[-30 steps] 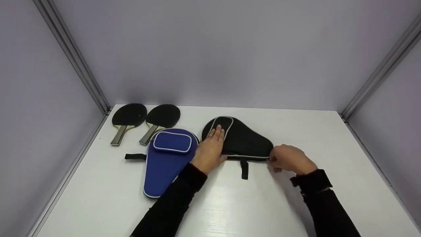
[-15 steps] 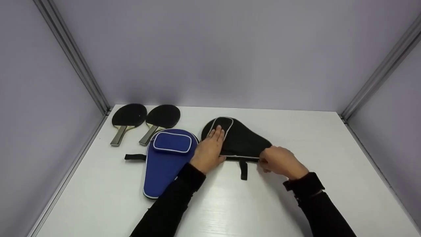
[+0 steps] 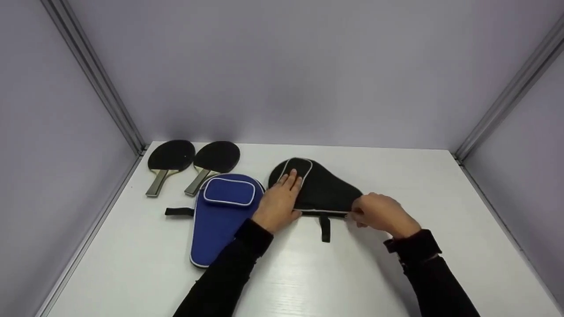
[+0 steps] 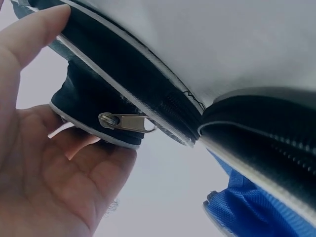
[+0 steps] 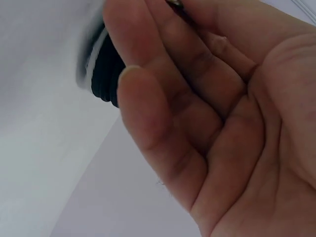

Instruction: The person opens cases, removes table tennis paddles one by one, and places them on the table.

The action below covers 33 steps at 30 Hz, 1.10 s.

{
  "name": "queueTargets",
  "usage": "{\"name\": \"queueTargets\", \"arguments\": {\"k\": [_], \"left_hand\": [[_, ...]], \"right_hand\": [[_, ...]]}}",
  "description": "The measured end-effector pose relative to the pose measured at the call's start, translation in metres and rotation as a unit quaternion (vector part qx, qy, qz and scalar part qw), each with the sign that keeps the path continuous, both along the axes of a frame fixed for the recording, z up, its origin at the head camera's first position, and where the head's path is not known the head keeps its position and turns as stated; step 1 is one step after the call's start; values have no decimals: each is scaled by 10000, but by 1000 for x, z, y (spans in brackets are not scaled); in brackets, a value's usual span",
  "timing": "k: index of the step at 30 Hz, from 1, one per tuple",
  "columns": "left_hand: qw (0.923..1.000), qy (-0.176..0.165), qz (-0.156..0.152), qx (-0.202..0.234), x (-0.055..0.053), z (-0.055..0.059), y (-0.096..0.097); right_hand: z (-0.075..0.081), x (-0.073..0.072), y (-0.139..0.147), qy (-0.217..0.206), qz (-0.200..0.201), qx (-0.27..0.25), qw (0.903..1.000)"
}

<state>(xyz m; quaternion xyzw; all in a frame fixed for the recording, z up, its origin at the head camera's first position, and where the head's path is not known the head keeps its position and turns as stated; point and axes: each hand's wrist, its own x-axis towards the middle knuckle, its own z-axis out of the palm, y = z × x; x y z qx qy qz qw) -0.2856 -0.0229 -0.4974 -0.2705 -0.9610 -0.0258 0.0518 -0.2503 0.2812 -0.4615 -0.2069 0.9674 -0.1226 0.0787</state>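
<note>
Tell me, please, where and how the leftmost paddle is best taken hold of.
Probably by its handle, coming from the near side and closing across its width. The leftmost paddle lies flat, and this slim, uncovered handle slants toward the near side; the round blade is wider and lies close beside the second paddle.

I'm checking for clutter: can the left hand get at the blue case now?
Likely yes: the left hand rests on the black case beside the blue case, whose pocket is uncovered.
</note>
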Motion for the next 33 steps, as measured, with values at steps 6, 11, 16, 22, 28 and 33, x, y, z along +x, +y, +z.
{"name": "queueTargets", "arguments": {"k": [6,11,16,22,28,33], "left_hand": [[9997,-43,-182,-136,2,4,-2],[9993,-80,-350,-141,4,7,-4],[9976,190,-529,-392,7,7,-1],[9966,289,-604,-471,8,6,1],[9966,45,-760,-320,4,7,-3],[9949,-137,-998,-92,2,9,-5]], "right_hand": [[8,-2,8,350,-195,-365,9985],[10,-4,10,756,-397,-515,9950],[9,-7,13,773,-496,-565,9942],[3,-9,14,768,-595,-610,9934],[-2,-11,15,756,-556,-592,9938],[-2,-11,18,626,-639,-585,9943]]}}
